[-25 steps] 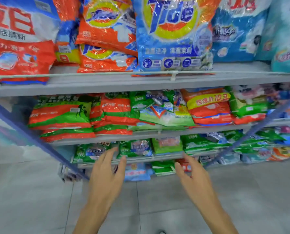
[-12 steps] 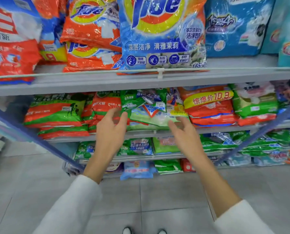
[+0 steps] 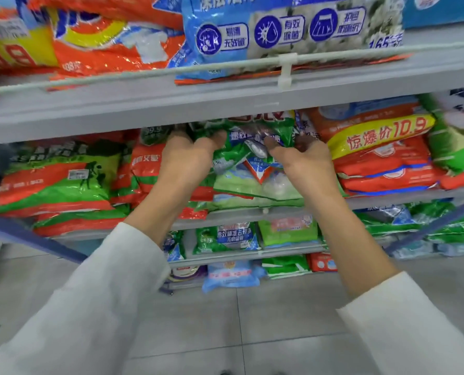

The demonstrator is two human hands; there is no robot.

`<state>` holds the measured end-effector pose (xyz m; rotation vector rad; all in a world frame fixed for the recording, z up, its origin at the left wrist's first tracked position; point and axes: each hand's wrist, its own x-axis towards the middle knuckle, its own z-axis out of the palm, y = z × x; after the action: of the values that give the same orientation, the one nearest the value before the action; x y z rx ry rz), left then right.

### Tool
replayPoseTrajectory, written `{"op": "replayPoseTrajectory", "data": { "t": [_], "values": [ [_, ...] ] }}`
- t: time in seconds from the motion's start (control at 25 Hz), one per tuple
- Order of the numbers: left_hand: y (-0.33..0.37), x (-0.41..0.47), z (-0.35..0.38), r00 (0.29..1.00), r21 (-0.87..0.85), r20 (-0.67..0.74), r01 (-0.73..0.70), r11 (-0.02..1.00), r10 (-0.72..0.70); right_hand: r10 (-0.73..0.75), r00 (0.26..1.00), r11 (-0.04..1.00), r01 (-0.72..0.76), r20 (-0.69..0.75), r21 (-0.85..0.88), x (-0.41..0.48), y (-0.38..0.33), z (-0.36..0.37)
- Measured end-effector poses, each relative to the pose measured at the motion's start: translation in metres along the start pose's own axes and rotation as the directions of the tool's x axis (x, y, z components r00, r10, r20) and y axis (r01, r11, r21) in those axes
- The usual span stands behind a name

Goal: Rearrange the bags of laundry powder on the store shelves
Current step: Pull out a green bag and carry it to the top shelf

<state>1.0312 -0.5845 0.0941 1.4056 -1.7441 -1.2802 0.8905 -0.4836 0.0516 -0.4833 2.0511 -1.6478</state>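
A green and white bag of laundry powder [image 3: 252,182] lies on top of a stack in the middle of the second shelf [image 3: 387,201]. My left hand [image 3: 187,158] grips its upper left part with curled fingers. My right hand [image 3: 304,166] grips its upper right part the same way. Both hands reach in under the grey upper shelf [image 3: 171,104], whose edge hides the bag's top. Orange and green bags [image 3: 55,182] are stacked to the left, and orange bags with a yellow price band [image 3: 382,155] to the right.
Large orange bags [image 3: 103,41] and a blue bag [image 3: 279,33] stand on the upper shelf behind a thin rail [image 3: 285,66]. Lower shelves hold green bags [image 3: 225,239] and a light blue bag [image 3: 231,276]. Blue diagonal bars [image 3: 36,236] cross both sides. Grey tiled floor [image 3: 252,320] lies below.
Both hands rose from the lower shelves, reached into the second shelf and took hold of the green and white bag. The view moved closer to the shelves.
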Motion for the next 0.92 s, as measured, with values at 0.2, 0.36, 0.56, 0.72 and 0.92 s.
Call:
{"op": "replayPoseTrajectory", "data": {
  "t": [0.2, 0.36, 0.56, 0.72, 0.92],
  "values": [
    [-0.001, -0.01, -0.005, 0.995, -0.203, 0.063, 0.085, 0.975, -0.073, -0.22, 0.974, 0.93, 0.193, -0.055, -0.312, -0.021, -0.011, -0.004],
    [-0.015, -0.02, -0.01, 0.991, -0.27, 0.132, 0.055, 0.961, -0.02, -0.155, 0.983, 0.944, 0.117, -0.1, -0.308, -0.038, -0.012, -0.008],
    [-0.035, -0.046, -0.04, 0.894, -0.496, 0.416, 0.374, 0.784, -0.163, 0.142, 0.935, 0.923, -0.244, 0.326, 0.297, -0.061, 0.001, -0.027],
    [-0.044, -0.094, -0.053, 0.718, -0.454, 0.67, 0.599, 0.66, -0.19, 0.125, 0.835, 0.805, -0.401, 0.536, 0.438, -0.103, 0.027, -0.043],
    [-0.048, -0.143, -0.052, 0.655, -0.415, 0.735, 0.641, 0.646, -0.178, 0.12, 0.82, 0.827, -0.395, 0.559, 0.401, -0.158, 0.02, -0.086]
  ]
}}
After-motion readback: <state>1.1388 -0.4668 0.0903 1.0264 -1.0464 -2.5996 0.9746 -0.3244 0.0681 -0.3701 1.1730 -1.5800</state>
